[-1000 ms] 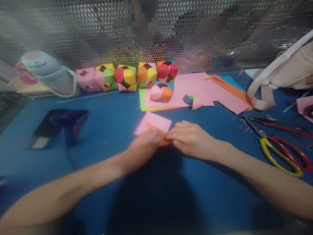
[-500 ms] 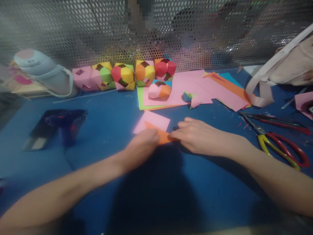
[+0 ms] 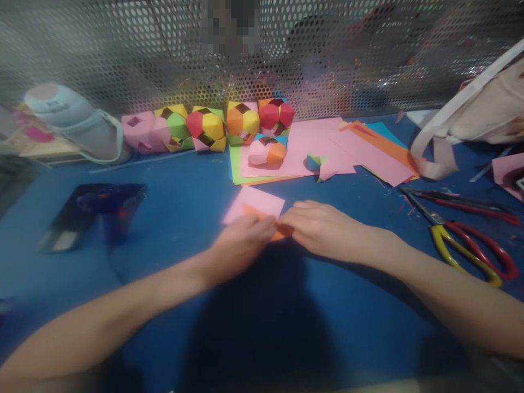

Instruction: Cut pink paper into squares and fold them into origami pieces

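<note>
Flanking the orange paper at the table's centre, both hands keep low. Pink square: directly beyond, partly covered by the left hand. Paper balls: row at the rear. Scissors: right side, beside the right forearm. Left fingers: curled, pressing the orange paper. Right hand: palm down, fingertips bunched on its right end.

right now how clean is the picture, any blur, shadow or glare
Head view: hands softly blurred, glue gun smeared, dark shadow over the near tabletop, small bright glints on the perforated panel, wide-angle stretch toward the edges.
</note>
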A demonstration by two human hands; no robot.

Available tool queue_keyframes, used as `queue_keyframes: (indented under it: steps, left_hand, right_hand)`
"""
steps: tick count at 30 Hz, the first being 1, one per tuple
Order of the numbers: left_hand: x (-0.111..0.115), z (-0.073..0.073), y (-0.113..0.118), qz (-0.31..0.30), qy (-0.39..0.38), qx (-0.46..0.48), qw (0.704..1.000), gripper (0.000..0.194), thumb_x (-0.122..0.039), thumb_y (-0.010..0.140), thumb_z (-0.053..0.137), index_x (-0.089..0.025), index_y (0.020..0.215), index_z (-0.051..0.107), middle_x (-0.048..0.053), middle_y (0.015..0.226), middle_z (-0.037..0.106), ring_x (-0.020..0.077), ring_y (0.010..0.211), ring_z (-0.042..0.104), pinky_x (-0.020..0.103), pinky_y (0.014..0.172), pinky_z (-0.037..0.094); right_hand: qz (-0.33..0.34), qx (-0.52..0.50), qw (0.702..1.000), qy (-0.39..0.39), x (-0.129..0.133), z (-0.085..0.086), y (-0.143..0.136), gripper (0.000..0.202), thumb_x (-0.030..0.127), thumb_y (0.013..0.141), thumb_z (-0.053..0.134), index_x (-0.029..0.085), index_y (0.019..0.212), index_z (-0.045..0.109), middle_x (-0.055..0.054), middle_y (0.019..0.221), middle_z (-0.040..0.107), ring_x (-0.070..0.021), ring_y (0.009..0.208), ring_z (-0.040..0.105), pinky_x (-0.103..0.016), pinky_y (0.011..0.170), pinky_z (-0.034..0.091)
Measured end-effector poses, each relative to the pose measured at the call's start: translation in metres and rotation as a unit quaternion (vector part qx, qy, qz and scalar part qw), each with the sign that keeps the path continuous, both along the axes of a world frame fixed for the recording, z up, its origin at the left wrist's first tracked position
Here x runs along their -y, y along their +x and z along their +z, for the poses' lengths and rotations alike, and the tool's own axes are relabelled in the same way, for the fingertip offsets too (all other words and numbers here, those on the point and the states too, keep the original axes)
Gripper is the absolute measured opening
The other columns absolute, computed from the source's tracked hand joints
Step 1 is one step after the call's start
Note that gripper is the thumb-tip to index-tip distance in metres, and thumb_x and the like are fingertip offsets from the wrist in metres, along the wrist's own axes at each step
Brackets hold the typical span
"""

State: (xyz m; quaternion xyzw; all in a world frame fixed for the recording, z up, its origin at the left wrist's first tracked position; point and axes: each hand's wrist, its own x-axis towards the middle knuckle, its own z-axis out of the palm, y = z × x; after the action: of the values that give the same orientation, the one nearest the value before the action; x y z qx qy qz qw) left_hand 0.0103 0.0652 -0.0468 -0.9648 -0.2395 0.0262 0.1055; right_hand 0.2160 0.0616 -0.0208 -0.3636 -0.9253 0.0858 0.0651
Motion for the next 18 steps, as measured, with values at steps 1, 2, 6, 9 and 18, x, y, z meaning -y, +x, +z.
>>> queue_keyframes:
  steps: [1,2,6,9,18]
  left_hand:
    - [0.0,0.0,0.001,0.0,0.001,-0.008,1.0,0.035,0.001,0.086,0.034,-0.011,0.112,0.055,0.011,0.111,0.063,0.0213,0.094,0.058,0.031,0.075,0.048]
    - [0.0,0.0,0.001,0.003,0.002,-0.014,1.0,0.034,0.0,0.087,0.034,-0.01,0.112,0.055,0.013,0.112,0.062,0.0223,0.095,0.058,0.032,0.077,0.048]
    - [0.001,-0.004,-0.001,0.048,0.013,0.015,0.999,0.029,-0.005,0.089,0.032,-0.005,0.104,0.056,0.019,0.107,0.063,0.0274,0.098,0.059,0.038,0.082,0.049]
    - [-0.002,-0.007,-0.004,0.08,0.048,0.065,0.993,0.023,-0.011,0.089,0.035,-0.008,0.091,0.058,0.018,0.091,0.064,0.0276,0.085,0.061,0.038,0.071,0.05]
    - [-0.004,-0.007,-0.006,0.065,0.122,0.076,0.988,0.024,-0.016,0.084,0.042,-0.008,0.097,0.06,0.017,0.087,0.064,0.0256,0.076,0.06,0.036,0.065,0.045]
  right_hand:
    - [0.002,0.003,1.0,-0.017,0.001,-0.001,-0.002,0.023,0.004,0.083,0.044,0.014,0.088,0.063,-0.007,0.084,0.067,-0.018,0.077,0.056,-0.029,0.071,0.037]
    - [0.003,0.011,0.999,-0.036,0.002,-0.002,-0.003,0.023,0.003,0.083,0.044,0.013,0.089,0.063,-0.007,0.083,0.067,-0.018,0.077,0.056,-0.029,0.069,0.038]
    - [-0.009,0.072,0.994,-0.077,0.006,0.003,-0.008,0.021,0.002,0.085,0.044,0.012,0.085,0.062,-0.007,0.078,0.063,-0.0178,0.073,0.056,-0.028,0.063,0.036]
    - [-0.012,0.092,0.993,-0.078,0.007,0.004,-0.01,0.02,0.003,0.086,0.044,0.012,0.086,0.062,-0.007,0.081,0.062,-0.0169,0.073,0.055,-0.028,0.062,0.035]
    - [-0.084,0.095,0.992,-0.024,0.001,-0.023,-0.03,0.037,0.009,0.089,0.04,0.012,0.124,0.05,-0.011,0.104,0.061,-0.022,0.087,0.061,-0.031,0.067,0.042]
